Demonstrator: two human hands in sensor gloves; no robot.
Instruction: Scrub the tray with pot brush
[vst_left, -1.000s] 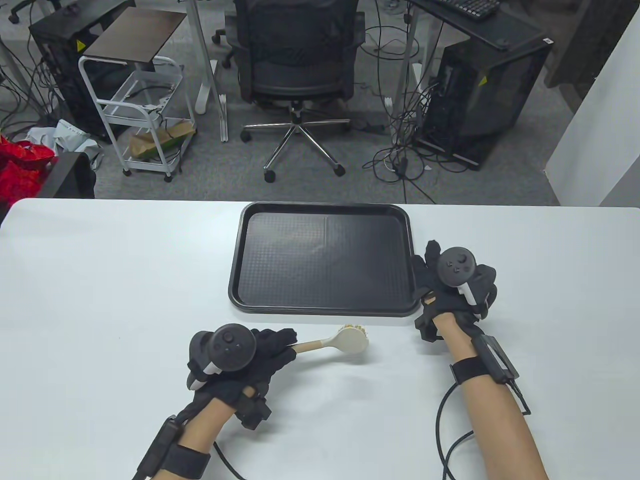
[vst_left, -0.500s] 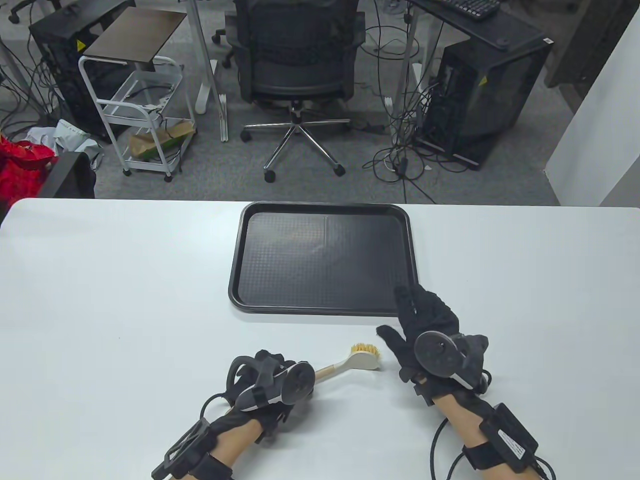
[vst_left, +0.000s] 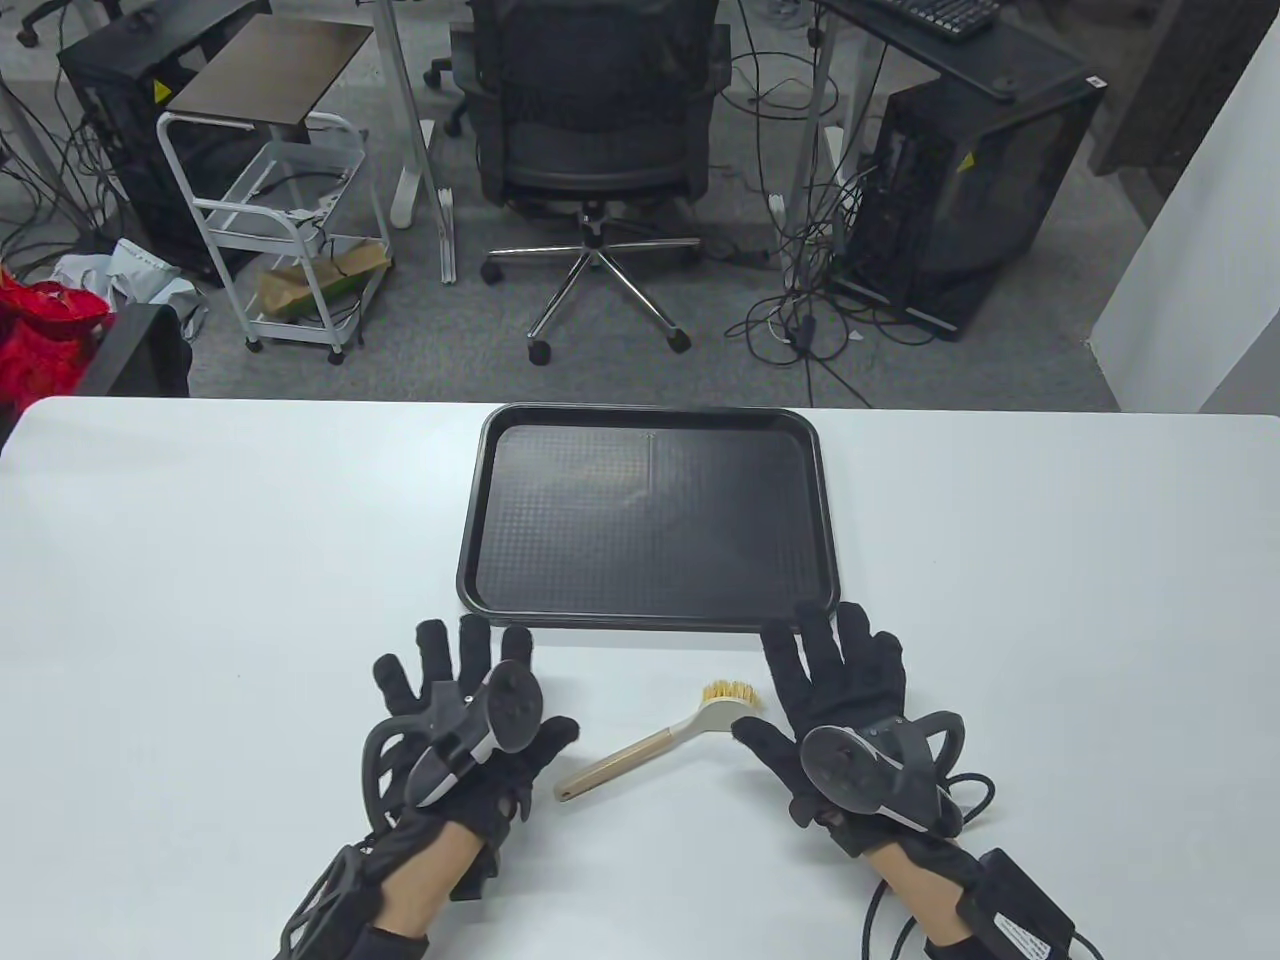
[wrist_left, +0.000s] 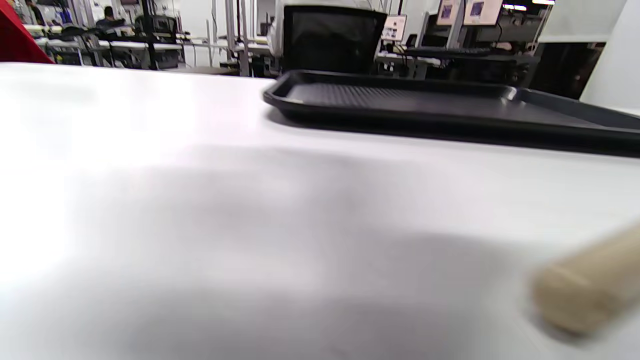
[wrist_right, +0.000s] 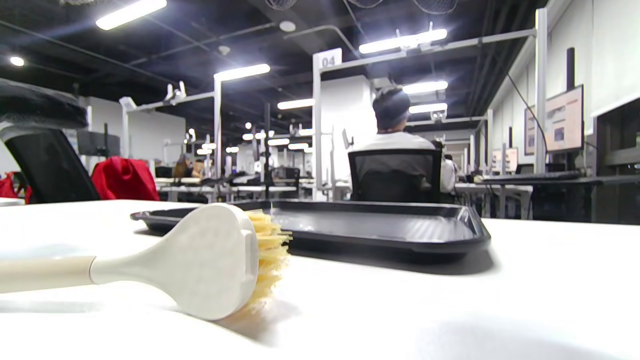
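A black rectangular tray (vst_left: 500, 600) lies on the white table, empty; it also shows in the left wrist view (wrist_left: 400, 97) and the right wrist view (wrist_right: 400, 230). The pot brush (vst_left: 660, 742), with a wooden handle, white head and yellow bristles, lies free on the table in front of the tray. Its head shows in the right wrist view (wrist_right: 210, 262) and its handle end in the left wrist view (wrist_left: 590, 290). My left hand (vst_left: 470, 700) rests flat with fingers spread, left of the handle. My right hand (vst_left: 830, 680) rests flat with fingers spread, right of the brush head, fingertips close to the tray's front rim.
The white table (vst_left: 200, 560) stretches wide on both sides of the tray. An office chair (vst_left: 595, 110), a white cart (vst_left: 280, 210) and computer towers stand on the floor beyond the table's far edge.
My left hand let go of the brush handle and opened flat beside it. My right hand left the tray's right edge, came back toward me and spread flat beside the brush head.
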